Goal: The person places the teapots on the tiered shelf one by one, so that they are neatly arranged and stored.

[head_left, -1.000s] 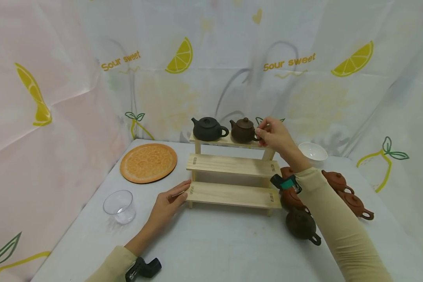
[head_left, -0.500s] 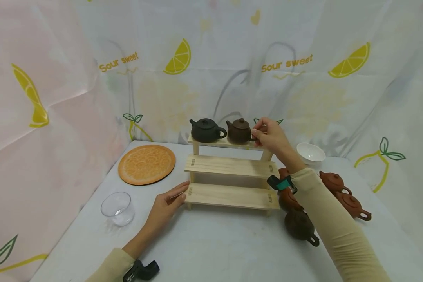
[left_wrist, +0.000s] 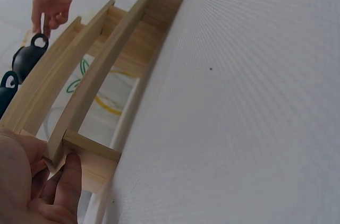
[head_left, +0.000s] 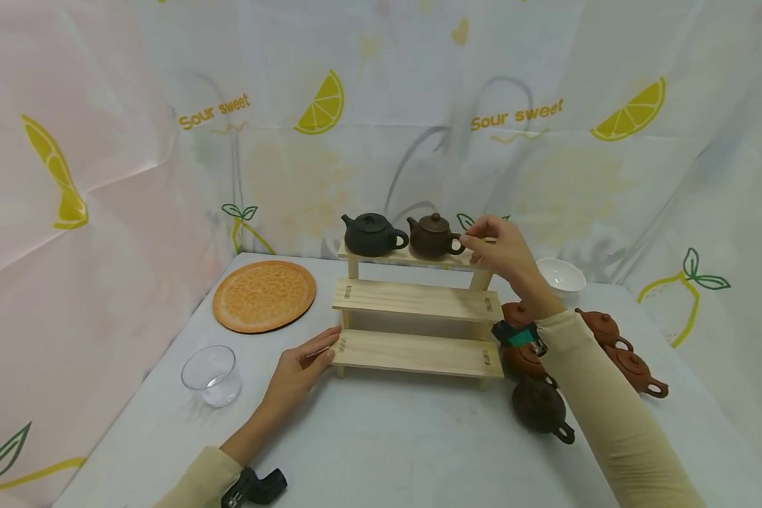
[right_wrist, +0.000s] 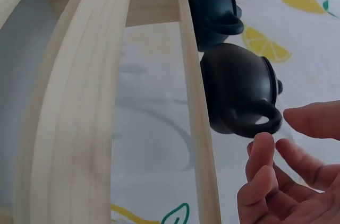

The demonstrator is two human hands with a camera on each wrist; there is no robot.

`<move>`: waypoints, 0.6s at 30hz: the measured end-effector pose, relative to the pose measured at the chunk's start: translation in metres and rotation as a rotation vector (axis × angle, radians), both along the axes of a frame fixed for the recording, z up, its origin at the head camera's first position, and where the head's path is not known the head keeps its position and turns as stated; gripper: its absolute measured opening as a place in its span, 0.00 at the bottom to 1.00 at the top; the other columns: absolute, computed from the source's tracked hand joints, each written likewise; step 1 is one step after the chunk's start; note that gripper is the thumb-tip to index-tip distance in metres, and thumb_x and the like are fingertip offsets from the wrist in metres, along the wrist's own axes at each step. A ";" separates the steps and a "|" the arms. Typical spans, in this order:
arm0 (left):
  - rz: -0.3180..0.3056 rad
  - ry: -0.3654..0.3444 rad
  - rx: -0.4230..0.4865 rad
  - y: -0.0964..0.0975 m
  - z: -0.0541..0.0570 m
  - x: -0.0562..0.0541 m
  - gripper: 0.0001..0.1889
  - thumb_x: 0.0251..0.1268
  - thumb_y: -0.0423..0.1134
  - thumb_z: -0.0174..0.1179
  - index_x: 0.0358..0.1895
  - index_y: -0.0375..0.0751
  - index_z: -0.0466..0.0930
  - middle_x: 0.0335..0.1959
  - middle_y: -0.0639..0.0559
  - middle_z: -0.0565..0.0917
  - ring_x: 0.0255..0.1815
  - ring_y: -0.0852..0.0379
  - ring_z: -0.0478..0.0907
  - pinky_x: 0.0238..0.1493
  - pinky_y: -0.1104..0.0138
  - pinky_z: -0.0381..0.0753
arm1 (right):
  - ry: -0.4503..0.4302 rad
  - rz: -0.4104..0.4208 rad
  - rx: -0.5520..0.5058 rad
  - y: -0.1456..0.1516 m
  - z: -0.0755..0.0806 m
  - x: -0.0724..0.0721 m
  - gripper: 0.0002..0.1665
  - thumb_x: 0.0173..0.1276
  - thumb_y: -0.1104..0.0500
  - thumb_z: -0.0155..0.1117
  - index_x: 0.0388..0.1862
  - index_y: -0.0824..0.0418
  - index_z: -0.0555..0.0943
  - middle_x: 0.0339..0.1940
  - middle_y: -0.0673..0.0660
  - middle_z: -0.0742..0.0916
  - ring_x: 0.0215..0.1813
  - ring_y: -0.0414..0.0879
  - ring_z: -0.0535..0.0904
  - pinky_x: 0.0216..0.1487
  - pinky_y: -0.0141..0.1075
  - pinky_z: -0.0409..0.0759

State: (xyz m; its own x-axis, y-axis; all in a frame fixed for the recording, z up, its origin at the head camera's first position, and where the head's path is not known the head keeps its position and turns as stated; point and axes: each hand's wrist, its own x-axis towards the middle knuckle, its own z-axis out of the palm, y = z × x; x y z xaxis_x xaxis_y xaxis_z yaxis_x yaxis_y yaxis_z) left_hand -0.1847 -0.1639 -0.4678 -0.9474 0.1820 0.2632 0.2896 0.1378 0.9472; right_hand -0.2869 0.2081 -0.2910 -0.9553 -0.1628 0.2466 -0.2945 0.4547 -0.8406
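Note:
A three-tier wooden display shelf stands on the white table. My left hand grips the left end of its lowest board, with fingers curled at the edge in the left wrist view. On the top board sit a black teapot and, to its right, a dark brown teapot, both with handles to the right. My right hand is beside the brown teapot's handle. In the right wrist view the thumb is apart from the handle and a fingertip is right at its lower edge.
Right of the shelf are several reddish-brown teapots and another dark brown teapot, partly behind the right forearm. A white bowl stands behind them. On the left are a round orange mat and a clear glass cup.
The brown teapot has shifted slightly left toward the black one. My right hand has let go of its handle and drawn back a little to the right. The left hand keeps its place.

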 end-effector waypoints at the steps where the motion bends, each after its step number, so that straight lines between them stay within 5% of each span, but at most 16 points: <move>1: 0.000 0.003 -0.001 0.000 0.000 0.000 0.21 0.78 0.38 0.62 0.67 0.32 0.79 0.72 0.49 0.76 0.76 0.52 0.65 0.64 0.74 0.73 | 0.000 -0.004 0.003 0.002 0.000 0.001 0.18 0.79 0.53 0.65 0.53 0.68 0.78 0.49 0.62 0.84 0.38 0.60 0.84 0.42 0.47 0.86; 9: -0.002 0.028 0.002 0.000 0.000 0.000 0.20 0.79 0.37 0.62 0.67 0.31 0.79 0.72 0.48 0.76 0.77 0.51 0.65 0.65 0.74 0.72 | 0.036 -0.028 -0.049 0.019 -0.001 0.017 0.17 0.79 0.57 0.64 0.52 0.71 0.78 0.48 0.66 0.84 0.35 0.52 0.85 0.33 0.33 0.83; 18: -0.018 0.026 0.017 -0.002 -0.002 -0.001 0.20 0.79 0.37 0.62 0.67 0.31 0.79 0.72 0.48 0.75 0.77 0.51 0.65 0.65 0.73 0.73 | 0.032 -0.080 -0.067 0.041 -0.012 0.044 0.19 0.78 0.55 0.65 0.53 0.72 0.78 0.46 0.62 0.85 0.34 0.44 0.84 0.34 0.32 0.84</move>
State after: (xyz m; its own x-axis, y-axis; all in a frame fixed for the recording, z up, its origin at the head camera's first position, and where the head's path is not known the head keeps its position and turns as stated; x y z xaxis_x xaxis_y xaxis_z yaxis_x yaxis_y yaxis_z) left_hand -0.1853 -0.1658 -0.4701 -0.9367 0.1947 0.2911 0.3168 0.1164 0.9413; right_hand -0.2429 0.2487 -0.3029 -0.9560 -0.0690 0.2852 -0.2871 0.4211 -0.8604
